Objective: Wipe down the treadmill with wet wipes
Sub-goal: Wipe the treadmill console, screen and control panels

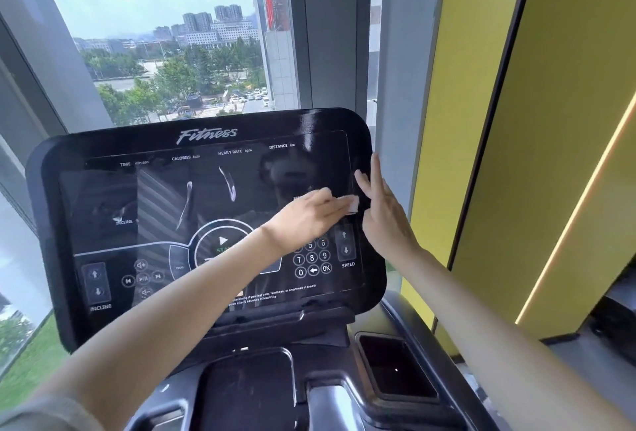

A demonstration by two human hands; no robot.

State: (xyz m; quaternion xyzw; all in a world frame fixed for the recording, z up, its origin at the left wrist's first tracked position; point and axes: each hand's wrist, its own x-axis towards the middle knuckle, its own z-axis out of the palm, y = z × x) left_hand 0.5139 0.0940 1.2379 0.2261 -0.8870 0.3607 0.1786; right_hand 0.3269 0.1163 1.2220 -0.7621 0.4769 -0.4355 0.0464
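The treadmill's glossy black console (155,196) fills the middle of the head view, with a play button, a number pad and incline and speed arrows. My left hand (306,215) reaches across it and presses a small white wet wipe (351,203) against the right side of the screen. My right hand (383,207) rests flat on the console's right edge, fingers spread and pointing up, just beside the wipe. Wet streaks show on the middle of the screen.
Below the console sit a black tray (247,389) and a cup holder (395,367) on the right. A large window (165,34) stands behind the console. A yellow wall panel (550,120) with a light strip stands close on the right.
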